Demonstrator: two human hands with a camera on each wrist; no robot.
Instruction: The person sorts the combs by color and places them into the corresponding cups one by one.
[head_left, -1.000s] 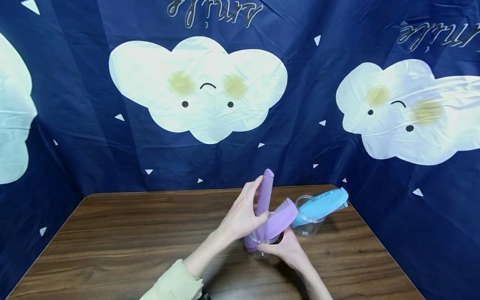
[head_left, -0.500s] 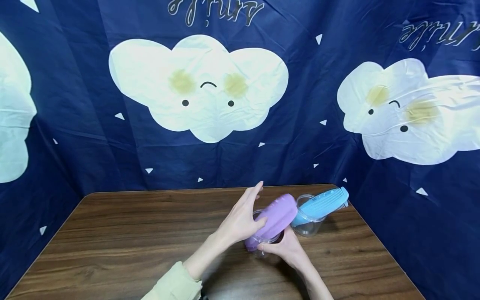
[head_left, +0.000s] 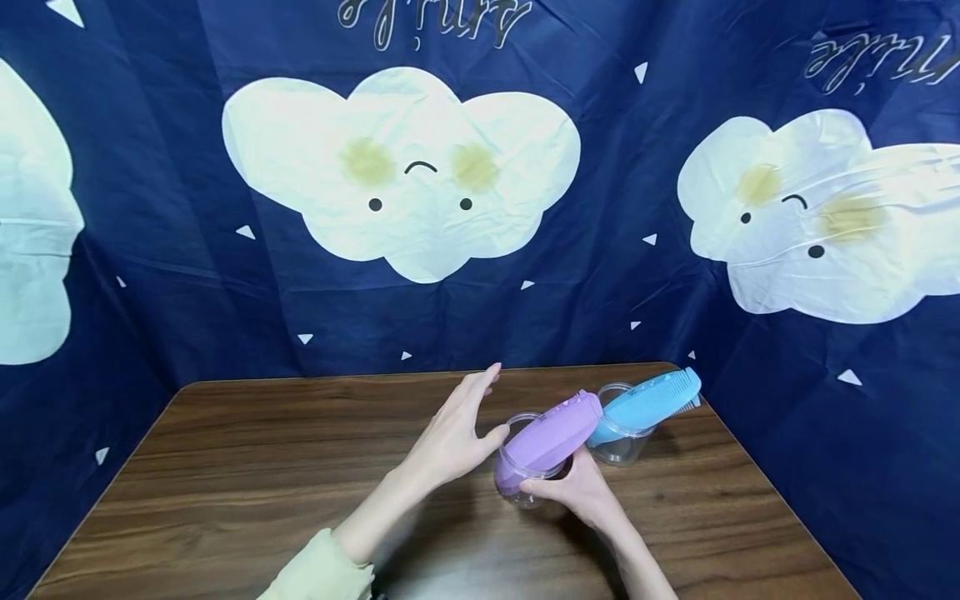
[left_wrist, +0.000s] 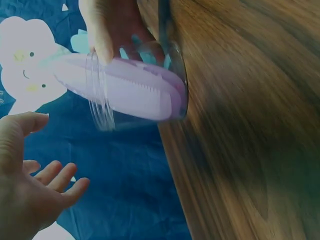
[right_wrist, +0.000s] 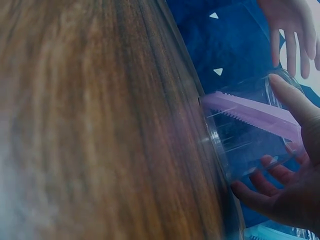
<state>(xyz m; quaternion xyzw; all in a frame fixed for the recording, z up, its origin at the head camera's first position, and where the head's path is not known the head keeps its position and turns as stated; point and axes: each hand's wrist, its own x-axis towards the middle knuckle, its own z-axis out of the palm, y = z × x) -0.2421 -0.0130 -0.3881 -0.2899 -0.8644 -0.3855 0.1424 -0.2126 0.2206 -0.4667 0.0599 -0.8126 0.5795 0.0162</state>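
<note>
A clear plastic jar [head_left: 528,500] stands on the table, with purple combs [head_left: 553,433] leaning together out of its mouth toward the right. My right hand [head_left: 582,493] grips the jar's side, thumb across the front near the rim. In the right wrist view, its fingers [right_wrist: 280,175] curve around the jar's wall. My left hand [head_left: 448,440] is just left of the jar, fingers extended and holding nothing. The left wrist view shows a gap between that hand [left_wrist: 30,185] and the jar's rim [left_wrist: 102,107]. Comb teeth show through the clear wall.
A second clear jar [head_left: 619,452] stands close behind on the right, with blue combs [head_left: 651,402] leaning out to the right. The brown wooden table [head_left: 247,475] meets a dark blue cloth [head_left: 172,308] printed with clouds at its back and sides.
The upright purple comb has tipped right onto the other one. My left hand has let go of it and drawn away leftward. My right hand keeps its grip on the jar.
</note>
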